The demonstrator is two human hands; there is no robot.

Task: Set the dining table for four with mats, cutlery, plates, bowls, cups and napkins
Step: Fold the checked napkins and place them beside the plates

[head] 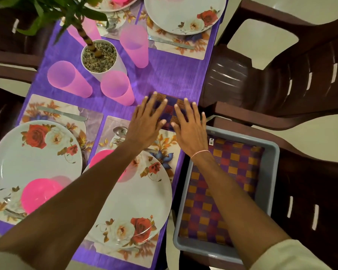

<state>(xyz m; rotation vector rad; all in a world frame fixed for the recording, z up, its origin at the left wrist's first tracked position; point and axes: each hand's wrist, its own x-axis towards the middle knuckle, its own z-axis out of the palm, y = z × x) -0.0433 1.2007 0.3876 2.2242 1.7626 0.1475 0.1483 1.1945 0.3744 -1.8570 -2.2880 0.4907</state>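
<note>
- Pale sleeves (293, 256) sit at the bottom of view and both forearms reach forward. The left crosses the nearest floral plate (141, 207) and a pink bowl (98, 158); the right passes over the grey tub (271, 168).
- Fingers of both hands are straight and spread, lying flat on a folded checked napkin (171, 107). Nothing is pinched or curled round.
- The left hand (144, 123) covers the napkin's left half and the right hand (189, 129) its right half. Palms face down with thumbs close together.
- The napkin lies by the table's right edge, at the far right corner of the nearest place mat (164, 145). It seems to overlap the mat's far edge, not certain.
- Step, my read: napkin stage, pressing this one flat. Mats, cutlery, plates and bowls look placed. The pink cups (117, 88) stand mid-table round the plant pot (100, 57). No other napkin shows on the table.
- Next, likely: lift off and take another from the napkin stack (222, 191) in the tub beside the right edge. That needs a pinch on the top piece only.
</note>
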